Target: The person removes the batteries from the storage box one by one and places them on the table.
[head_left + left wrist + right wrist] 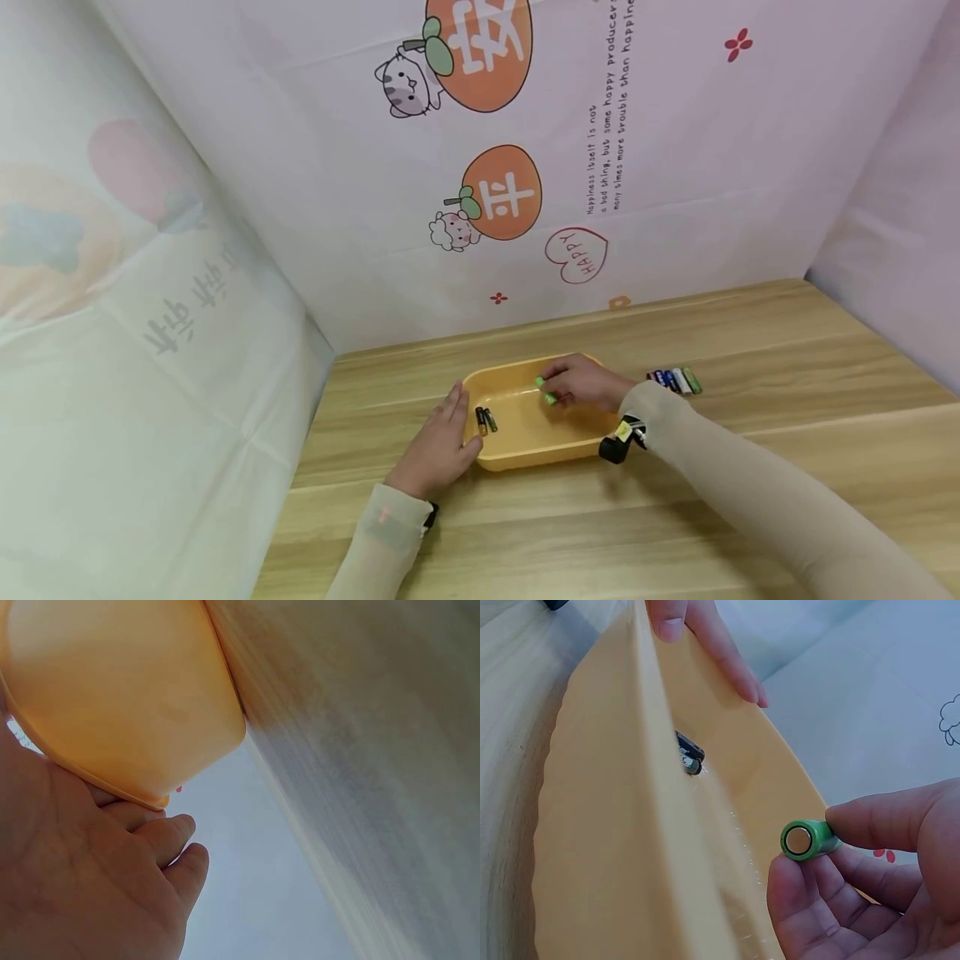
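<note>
A yellow plastic tray (525,457) stands on the wooden table. At its left end my left hand (438,446) rests on the rim, fingers straight and together, thumb spread toward the near corner. In the left wrist view this hand (97,870) lies along the rim from outside. My right hand (581,382) is over the tray's right half. Between thumb and fingers it pinches a green battery (810,840), with one flat metal end showing. Two dark batteries (486,421) lie side by side on the tray floor near the left wall.
Several batteries (675,381), blue, white and green, lie in a row on the table right of the tray, close behind my right wrist. A printed cloth wall (375,275) rises behind the table, with more cloth at both sides.
</note>
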